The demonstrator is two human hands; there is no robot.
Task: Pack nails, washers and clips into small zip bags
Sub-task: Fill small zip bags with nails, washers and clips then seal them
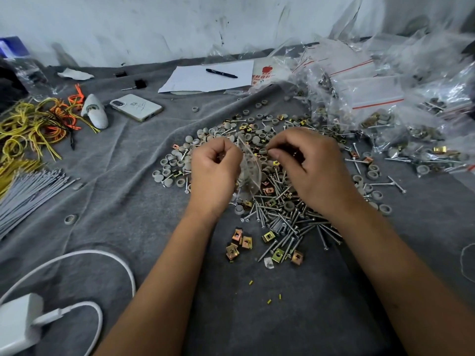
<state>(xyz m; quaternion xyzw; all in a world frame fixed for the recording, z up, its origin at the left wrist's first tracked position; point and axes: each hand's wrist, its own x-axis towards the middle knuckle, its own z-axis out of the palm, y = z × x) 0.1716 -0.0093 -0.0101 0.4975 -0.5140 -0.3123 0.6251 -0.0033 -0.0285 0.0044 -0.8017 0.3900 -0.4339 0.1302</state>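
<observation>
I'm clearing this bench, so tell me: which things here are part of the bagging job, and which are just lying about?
Job: small zip bag held by left hand and right hand; nails; grey washers; brass clips; filled bags.

Lying about: phone; pen on paper; charger; cable ties.

Small hand-packing workstation, informal workshop rather than a factory line. Counter [108, 176] draped in grey fabric, set against a scuffed, stained white wall [154, 27]. Loose hardware heaped in bulk: screws [288, 222], grey caps [180, 160], brass-coloured clips [237, 244]. Filled zip bags [380, 98] with red seal strips piled at the right. Bundle of grey cable ties [28, 194] and yellow and orange twist ties [33, 124] at the left. Tally paper [208, 75] with a pen [221, 73]; personal phone [136, 107] and white charger [18, 327] lying among the stock.
</observation>
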